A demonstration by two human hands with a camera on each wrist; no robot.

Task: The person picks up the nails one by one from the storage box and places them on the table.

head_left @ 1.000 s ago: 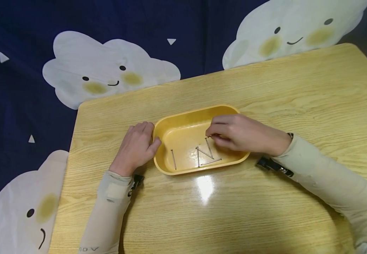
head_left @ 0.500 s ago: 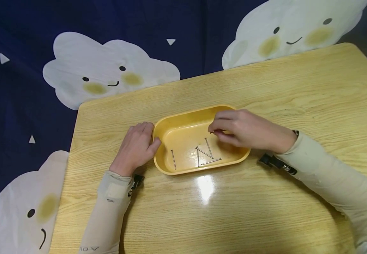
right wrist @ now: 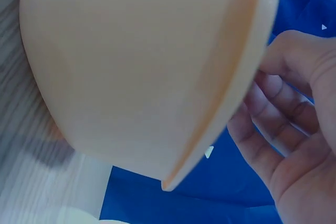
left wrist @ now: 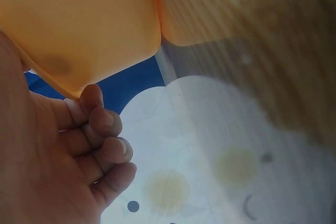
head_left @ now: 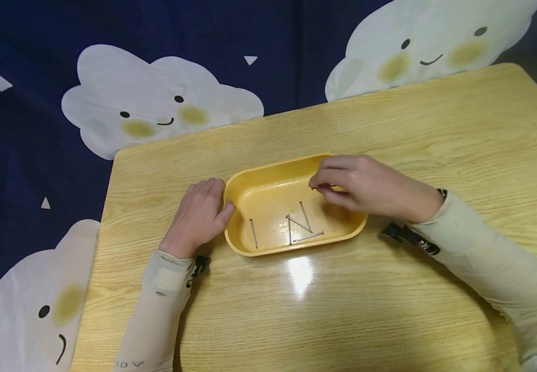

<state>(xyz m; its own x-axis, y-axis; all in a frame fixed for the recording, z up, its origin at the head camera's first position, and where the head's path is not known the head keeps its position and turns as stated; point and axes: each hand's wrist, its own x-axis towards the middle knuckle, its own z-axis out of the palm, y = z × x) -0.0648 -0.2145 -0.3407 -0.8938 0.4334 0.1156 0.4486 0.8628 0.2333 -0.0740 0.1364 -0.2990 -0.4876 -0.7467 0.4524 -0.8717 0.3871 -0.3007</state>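
A yellow oblong plastic tray point(head_left: 268, 194) sits on the table, holding several thin metal nails. A lone nail point(head_left: 253, 234) lies near its left end, while another nail point(head_left: 309, 237) rests by the front wall beside a loose cluster. My left hand point(head_left: 200, 217) grips the tray's left end, thumb over the rim and fingers outside; the left wrist view shows these fingers curled at the rim. Over the tray's right part, my right hand point(head_left: 357, 186) pinches a nail point(head_left: 314, 188), mostly covered by the fingers. In the right wrist view the tray wall hides the fingertips.
The tray stands on a light wood-grain table point(head_left: 324, 310). A dark blue cloth point(head_left: 291, 46) with white smiling clouds hangs along the far and left edges. Black straps with small devices circle both wrists.
My right hand has risen slightly and moved right and away, carrying the pinched nail off the other nails. The left hand and the tray stay where they were.
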